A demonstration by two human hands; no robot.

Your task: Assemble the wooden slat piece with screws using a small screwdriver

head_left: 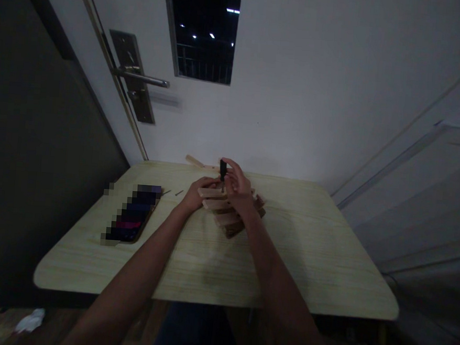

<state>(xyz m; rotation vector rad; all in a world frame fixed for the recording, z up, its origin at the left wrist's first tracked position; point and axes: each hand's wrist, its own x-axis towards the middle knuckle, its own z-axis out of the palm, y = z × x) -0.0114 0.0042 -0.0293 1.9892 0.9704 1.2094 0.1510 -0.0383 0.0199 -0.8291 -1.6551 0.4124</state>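
Screwdriver (223, 170) is near upright mid-frame, black handle pinched in the person's right hand (237, 188), tip down at the far end of a stepped wooden slat piece (223, 219). That piece sits tilted around the center of the worktop (326, 263). Left hand (202, 189) is at its upper left; can't tell if that grip is closed on wood or just steadying it. Looks like screw-turning is the step in hand, so imo the next move calls for a straight shaft and a piece that doesn't twist. The right hand hides part of the wood, and whatever's under the tip is too small and dim to make out. Wooden strips (194, 161) lie just behind the hands, a small screw (178, 192) left of center, phone (132, 218) further left, well clear of the work.
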